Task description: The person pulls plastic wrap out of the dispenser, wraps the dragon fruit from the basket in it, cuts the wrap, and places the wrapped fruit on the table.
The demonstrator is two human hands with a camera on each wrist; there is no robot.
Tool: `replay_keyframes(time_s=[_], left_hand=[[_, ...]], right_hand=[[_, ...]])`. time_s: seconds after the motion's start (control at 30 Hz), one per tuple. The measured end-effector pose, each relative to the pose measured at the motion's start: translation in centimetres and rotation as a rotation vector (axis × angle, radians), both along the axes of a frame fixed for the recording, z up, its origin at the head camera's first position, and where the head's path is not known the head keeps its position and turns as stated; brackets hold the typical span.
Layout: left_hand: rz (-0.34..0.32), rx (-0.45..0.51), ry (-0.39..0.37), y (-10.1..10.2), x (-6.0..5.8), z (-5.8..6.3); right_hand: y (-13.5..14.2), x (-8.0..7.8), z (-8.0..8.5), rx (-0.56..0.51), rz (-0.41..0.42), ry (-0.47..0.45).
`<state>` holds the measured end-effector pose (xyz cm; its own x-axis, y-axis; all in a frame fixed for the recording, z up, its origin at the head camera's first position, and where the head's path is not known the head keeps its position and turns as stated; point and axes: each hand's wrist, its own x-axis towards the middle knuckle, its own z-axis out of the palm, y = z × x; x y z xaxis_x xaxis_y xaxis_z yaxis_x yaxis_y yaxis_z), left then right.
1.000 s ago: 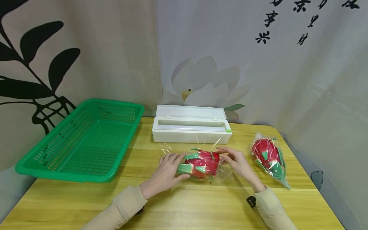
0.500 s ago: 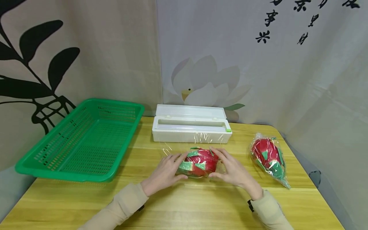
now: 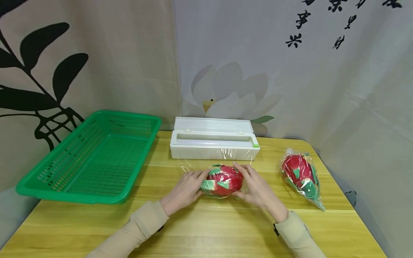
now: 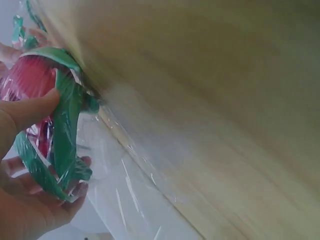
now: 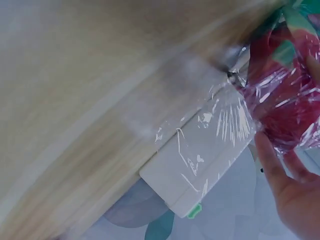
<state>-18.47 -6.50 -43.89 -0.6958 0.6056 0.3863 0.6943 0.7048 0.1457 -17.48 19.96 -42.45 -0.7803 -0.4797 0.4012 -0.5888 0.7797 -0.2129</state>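
A red and green dragon fruit (image 3: 226, 180) lies on the table in the middle of the head view, with clear cling film around it. At its left end my left hand (image 3: 186, 189) grips it. The left wrist view shows the thumb (image 4: 37, 109) against the fruit's green scales and fingers curved round the other side. My right hand (image 3: 256, 190) holds the right end, thumb in front and fingers over the top. Film stretches from the fruit toward the white cling film box (image 3: 214, 152), whose lid (image 3: 213, 124) stands raised.
A green plastic basket (image 3: 74, 198) stands at the left of the wooden table (image 3: 206, 233). Another wrapped dragon fruit (image 3: 300, 172) lies to the right, near the table's right edge. Printed curtains hang behind the table.
My right hand has moved left from the loose film at the fruit's right end onto the fruit itself. The film there now lies closer to it. My left hand stays at the left end.
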Motion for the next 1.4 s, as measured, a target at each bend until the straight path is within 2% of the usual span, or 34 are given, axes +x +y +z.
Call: replay_keyframes(time_s=[0.2, 0.33, 0.4, 0.57, 0.7, 0.83, 0.97, 1.17, 1.27, 1.4], left_hand=[[-0.006, -0.096, 0.037, -0.2, -0.3, -0.1], [-0.023, -0.076, 0.078, -0.2, -0.8, -0.2], [-0.033, -0.052, 0.068, -0.2, -1.1, -0.1], [-0.065, -0.004, -0.039, -0.5, -1.9, 0.3], [-0.152, 0.096, -0.115, -0.9, -2.9, 0.3], [-0.230, 0.161, -0.171, -1.2, -3.8, 0.7], [-0.249, 0.177, -0.206, -1.3, -4.2, 1.1], [-0.245, 0.200, -0.264, -1.3, -4.6, 1.3], [-0.221, 0.207, -0.297, -1.3, -4.8, 1.4], [-0.149, 0.180, -0.311, -1.2, -5.0, 1.8]], right_hand=[[-0.1, -0.4, 0.3, -0.003, 0.036, 0.031], [-0.1, -0.9, 0.6, 0.004, 0.044, 0.020], [-0.1, -1.2, 0.8, 0.000, 0.037, -0.005], [-0.1, -1.9, 1.3, -0.005, 0.038, -0.054], [-0.1, -2.4, 1.5, -0.001, 0.042, -0.077], [0.0, -3.0, 1.7, -0.037, 0.034, -0.148], [0.0, -3.4, 1.8, -0.073, 0.023, -0.202], [0.0, -4.0, 1.8, -0.104, 0.000, -0.219], [0.0, -4.4, 1.7, -0.116, -0.009, -0.226], [0.0, -4.9, 1.6, -0.139, -0.015, -0.239]])
